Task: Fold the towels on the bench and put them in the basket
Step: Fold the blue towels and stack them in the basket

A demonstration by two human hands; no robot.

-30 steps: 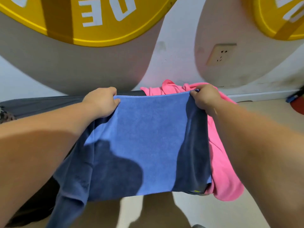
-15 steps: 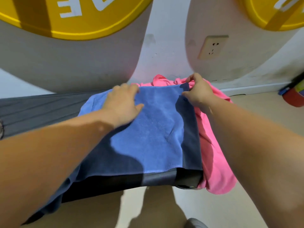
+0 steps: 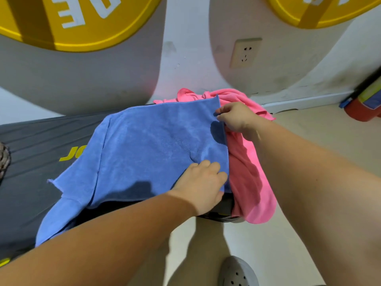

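A blue towel [image 3: 148,149] lies spread over the right end of the dark grey bench [image 3: 31,141], its left part hanging off the front edge. My left hand [image 3: 203,186] rests on the towel's near right corner, fingers bent over the cloth. My right hand [image 3: 235,118] pinches the towel's right edge near the far corner. A pink towel [image 3: 249,178] lies crumpled under and beside the blue one, drooping over the bench's right end. No basket shows clearly.
The wall with a socket [image 3: 245,52] stands right behind the bench. A woven object [image 3: 4,159] peeks in at the left edge. A red container [image 3: 365,108] sits on the floor at far right. My shoe [image 3: 237,273] is below.
The blue towel went from held up in the air to laid flat on the bench. My left hand slid from the far edge to the near right corner.
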